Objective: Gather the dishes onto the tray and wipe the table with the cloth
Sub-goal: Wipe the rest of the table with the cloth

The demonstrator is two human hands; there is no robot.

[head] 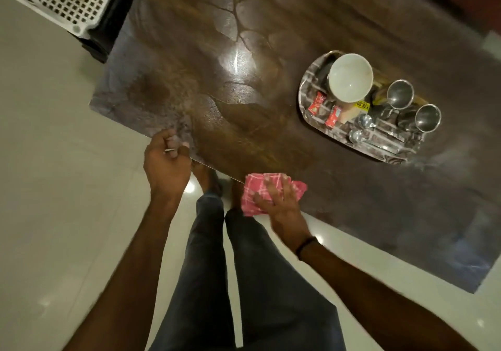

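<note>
A pink checked cloth [253,193] lies folded at the near edge of the dark wooden table [206,52], and my right hand [276,199] presses flat on it with fingers spread. My left hand [166,161] rests at the table's near edge, fingers curled on the rim. On the right of the table stands a patterned oval tray [305,90]. It carries a white bowl [349,77], two steel cups [400,94] [427,117], two spoons [362,128] and red sachets [315,102].
A white perforated plastic basket [65,1] stands on a dark stand beyond the table's far left corner. Pale glossy floor surrounds the table. My legs in dark trousers [217,269] stand close to the near edge.
</note>
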